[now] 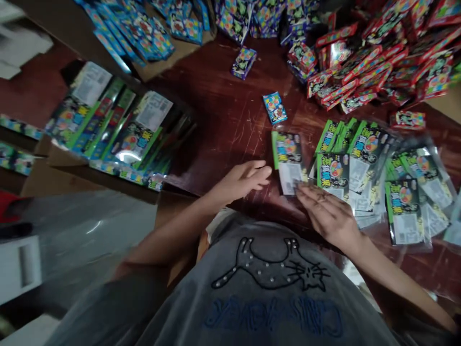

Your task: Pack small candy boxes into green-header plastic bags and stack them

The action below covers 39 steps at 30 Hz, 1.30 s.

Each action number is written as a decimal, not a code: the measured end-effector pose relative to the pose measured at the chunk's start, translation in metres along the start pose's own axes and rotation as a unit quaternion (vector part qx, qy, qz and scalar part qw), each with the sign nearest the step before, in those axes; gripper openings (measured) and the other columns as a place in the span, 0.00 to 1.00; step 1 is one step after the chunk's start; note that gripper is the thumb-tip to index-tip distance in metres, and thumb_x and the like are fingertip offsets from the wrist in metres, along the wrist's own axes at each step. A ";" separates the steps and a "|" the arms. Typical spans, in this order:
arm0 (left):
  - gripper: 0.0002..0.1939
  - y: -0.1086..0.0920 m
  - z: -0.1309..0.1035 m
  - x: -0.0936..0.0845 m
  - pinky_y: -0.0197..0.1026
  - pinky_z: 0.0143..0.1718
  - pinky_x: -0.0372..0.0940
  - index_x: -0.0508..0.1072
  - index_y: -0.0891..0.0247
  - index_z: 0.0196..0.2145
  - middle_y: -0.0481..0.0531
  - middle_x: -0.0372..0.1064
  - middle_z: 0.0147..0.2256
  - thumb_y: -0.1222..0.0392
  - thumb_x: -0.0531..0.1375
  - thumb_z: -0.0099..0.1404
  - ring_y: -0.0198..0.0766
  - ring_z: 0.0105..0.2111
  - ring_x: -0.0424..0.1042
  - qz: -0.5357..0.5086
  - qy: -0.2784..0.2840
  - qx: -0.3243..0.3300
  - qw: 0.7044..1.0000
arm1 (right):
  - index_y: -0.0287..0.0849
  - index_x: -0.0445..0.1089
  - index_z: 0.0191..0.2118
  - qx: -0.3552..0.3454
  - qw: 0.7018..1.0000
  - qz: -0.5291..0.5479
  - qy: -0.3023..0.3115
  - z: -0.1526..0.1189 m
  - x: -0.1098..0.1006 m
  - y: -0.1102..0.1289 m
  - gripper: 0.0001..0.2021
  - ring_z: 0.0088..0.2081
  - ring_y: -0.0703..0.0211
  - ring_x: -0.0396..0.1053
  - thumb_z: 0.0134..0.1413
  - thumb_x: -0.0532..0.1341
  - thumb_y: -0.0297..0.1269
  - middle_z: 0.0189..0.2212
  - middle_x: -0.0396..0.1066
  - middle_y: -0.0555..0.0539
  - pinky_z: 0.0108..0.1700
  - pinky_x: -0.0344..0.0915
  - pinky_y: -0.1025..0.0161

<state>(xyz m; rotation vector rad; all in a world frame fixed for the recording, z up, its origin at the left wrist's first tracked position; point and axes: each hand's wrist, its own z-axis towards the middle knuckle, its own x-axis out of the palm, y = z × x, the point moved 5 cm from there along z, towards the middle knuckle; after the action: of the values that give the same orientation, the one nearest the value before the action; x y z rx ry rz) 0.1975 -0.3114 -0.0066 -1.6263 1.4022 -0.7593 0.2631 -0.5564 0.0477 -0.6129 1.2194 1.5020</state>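
A flat plastic pouch point(289, 161) with a green edge and a white label lies in front of me. The fingers of my right hand point(327, 214) are at its lower right corner, pressed together; whether they pinch it is hard to see. To the left of the pouch, my left hand point(247, 180) hovers over the table with its fingers curled loosely apart, holding nothing. Beyond the pouch rests a single blue packet point(274, 108). Similar pouches point(333, 173) lie overlapped just right of my right hand, with another group point(405, 211) further right.
The dark red table point(212, 101) carries piles of red packets point(378, 62), purple packets point(266, 17) and blue packets point(133, 33) along the far side. One purple packet point(244, 62) lies apart. Filled pouches point(139, 127) stand in a cardboard box point(68, 158) at the left.
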 end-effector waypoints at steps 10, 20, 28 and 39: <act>0.13 -0.018 0.001 0.024 0.44 0.46 0.73 0.79 0.62 0.51 0.54 0.82 0.44 0.56 0.63 0.72 0.45 0.45 0.80 0.094 0.037 0.145 0.984 | 0.40 0.68 0.71 0.106 0.993 0.052 -0.005 0.085 0.009 -0.041 0.26 0.64 0.39 0.72 0.75 0.59 0.45 0.62 0.75 0.33 0.67 0.71 0.36; 0.12 -0.023 -0.014 0.016 0.40 0.39 0.67 0.79 0.64 0.44 0.52 0.80 0.36 0.53 0.61 0.74 0.41 0.35 0.75 0.146 -0.044 0.133 0.979 | 0.41 0.76 0.57 0.126 0.987 0.077 -0.062 0.106 0.018 -0.035 0.18 0.50 0.46 0.78 0.72 0.62 0.49 0.46 0.79 0.39 0.54 0.77 0.49; 0.10 -0.009 -0.005 0.020 0.37 0.32 0.63 0.80 0.64 0.36 0.48 0.77 0.30 0.54 0.64 0.71 0.37 0.30 0.73 0.122 -0.093 0.104 0.983 | 0.46 0.75 0.38 0.143 0.976 0.147 0.072 0.117 0.004 -0.054 0.18 0.33 0.57 0.75 0.69 0.64 0.56 0.34 0.79 0.47 0.38 0.70 0.58; 0.21 0.003 -0.024 0.003 0.47 0.47 0.76 0.82 0.64 0.48 0.58 0.84 0.44 0.54 0.75 0.58 0.46 0.43 0.83 -0.037 0.076 0.047 0.995 | 0.50 0.75 0.43 0.044 0.919 0.280 0.273 0.119 0.006 -0.059 0.14 0.66 0.47 0.72 0.73 0.58 0.51 0.64 0.75 0.44 0.67 0.69 0.44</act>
<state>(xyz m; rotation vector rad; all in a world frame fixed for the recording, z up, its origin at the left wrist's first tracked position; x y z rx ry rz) 0.1760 -0.3198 0.0017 -1.5812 1.3954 -0.9953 0.3411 -0.4504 0.0621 -0.6804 2.0132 1.7874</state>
